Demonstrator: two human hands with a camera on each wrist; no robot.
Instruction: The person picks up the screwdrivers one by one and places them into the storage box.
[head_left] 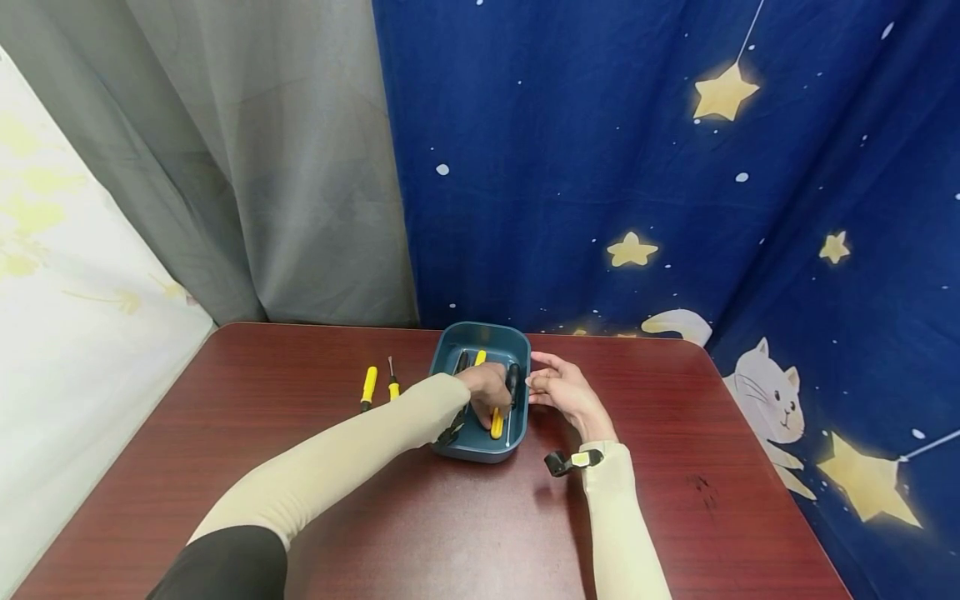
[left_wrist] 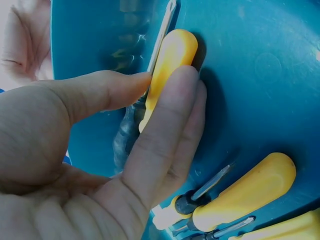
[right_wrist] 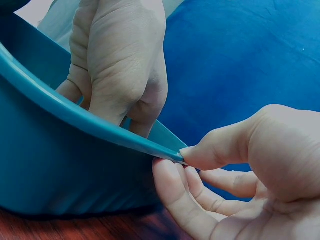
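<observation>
A blue-green plastic bin (head_left: 480,455) stands on the table with several screwdrivers inside. My left hand (head_left: 489,388) reaches down into it and pinches the yellow handle of a screwdriver (left_wrist: 172,55) between thumb and fingers; the rest of that screwdriver is hidden behind the fingers. Right beside it lies a black-handled screwdriver (left_wrist: 129,127), its shank pointing along the yellow handle. Other yellow-handled screwdrivers (left_wrist: 250,192) lie across the bin floor. At the bin's right side, my right hand (head_left: 567,392) pinches the rim between thumb and fingertips, as the right wrist view shows.
Left of the bin, on the reddish-brown table (head_left: 660,508), lie a yellow-and-black handled tool (head_left: 369,386) and a small yellow-handled screwdriver (head_left: 393,387), partly covered by the left sleeve. Grey and blue curtains (head_left: 540,167) hang behind the table's far edge.
</observation>
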